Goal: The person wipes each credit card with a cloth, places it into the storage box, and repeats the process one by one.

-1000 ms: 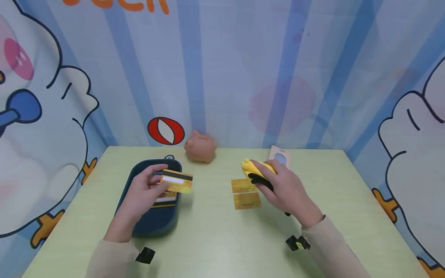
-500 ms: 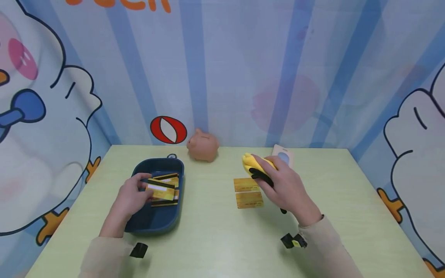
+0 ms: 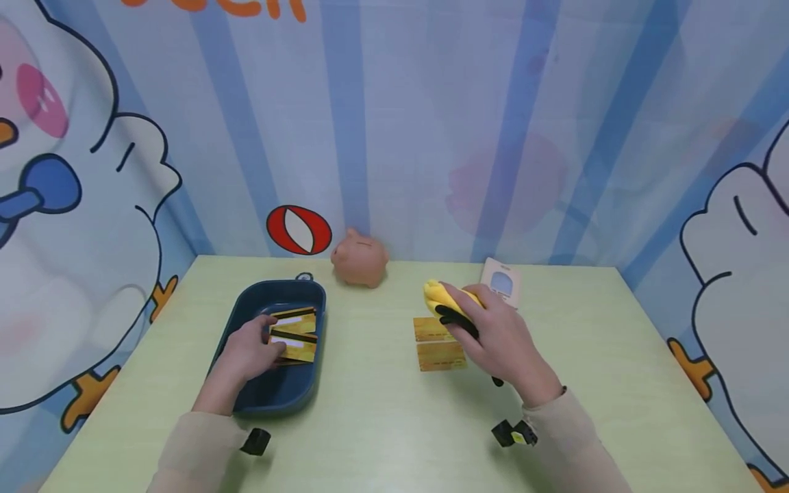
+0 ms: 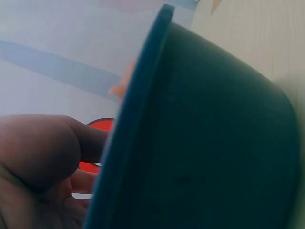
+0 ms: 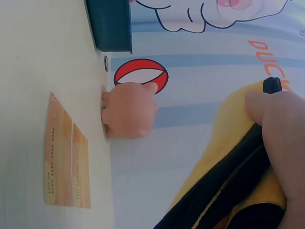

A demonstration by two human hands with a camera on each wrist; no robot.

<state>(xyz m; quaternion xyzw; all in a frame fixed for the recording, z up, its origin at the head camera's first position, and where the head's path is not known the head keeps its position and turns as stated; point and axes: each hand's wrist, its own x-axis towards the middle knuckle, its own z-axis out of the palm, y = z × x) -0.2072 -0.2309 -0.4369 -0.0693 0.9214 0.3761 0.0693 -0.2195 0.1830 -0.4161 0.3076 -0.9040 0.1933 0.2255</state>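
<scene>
My left hand reaches into the dark blue tray, its thumb and fingers pinching a gold bank card by its left edge. That card lies over other gold cards, one of which, another bank card, shows just behind it with its black stripe up. In the left wrist view the tray's wall hides the fingertips and the cards. My right hand grips a soft yellow-and-black fabric thing above the table; its exact kind I cannot tell. Two gold cards lie side by side below it.
A pink piggy bank stands at the table's back edge, right of the tray. Behind my right hand lies a pale flat packet with a blue oval. A printed cloth backdrop rises along the table's back and sides.
My left hand has carried the bank card from above the tray's right rim down and left, onto the cards inside. The right hand keeps its hold on the yellow-and-black thing, barely shifting.
</scene>
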